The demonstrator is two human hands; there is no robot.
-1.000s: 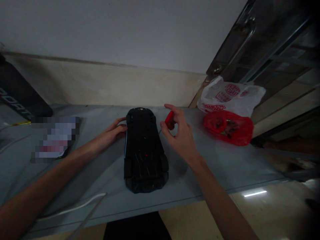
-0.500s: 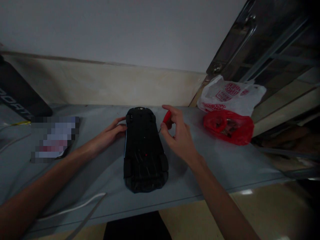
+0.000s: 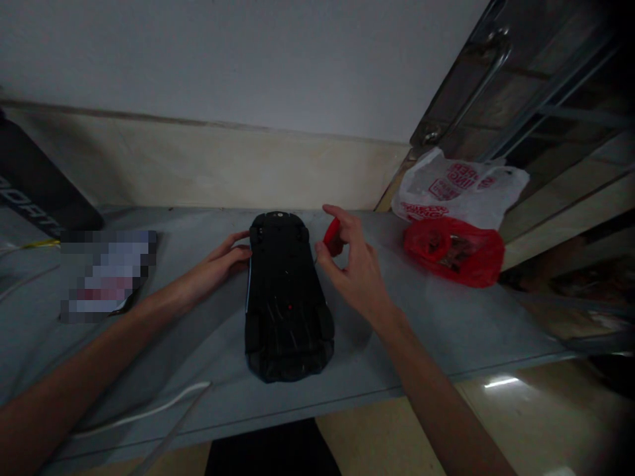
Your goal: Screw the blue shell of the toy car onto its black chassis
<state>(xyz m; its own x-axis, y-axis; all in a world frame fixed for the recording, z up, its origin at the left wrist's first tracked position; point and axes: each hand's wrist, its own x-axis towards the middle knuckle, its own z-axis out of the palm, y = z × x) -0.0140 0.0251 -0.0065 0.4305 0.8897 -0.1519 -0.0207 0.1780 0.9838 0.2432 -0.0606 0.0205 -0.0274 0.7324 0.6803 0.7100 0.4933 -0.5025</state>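
A black toy car (image 3: 288,297) lies upside down on the grey table, its dark underside facing up. My left hand (image 3: 225,260) rests against the car's left edge, the fingers touching its side. To the right of the car, my right hand (image 3: 350,264) holds a screwdriver by its red handle (image 3: 332,233) between thumb and fingers, the index finger stretched out. The thin metal shaft points down beside the car's right edge; where its tip lies cannot be made out.
At the right of the table (image 3: 446,337) sit a white plastic bag (image 3: 461,188) and a red bag (image 3: 456,253) with small items. A blurred-out flat item (image 3: 109,274), a black case (image 3: 42,178) and white cables (image 3: 149,413) are on the left. A wall stands behind.
My right hand has shifted very slightly with the red-handled screwdriver, the shaft now showing less. The car and my left hand look the same.
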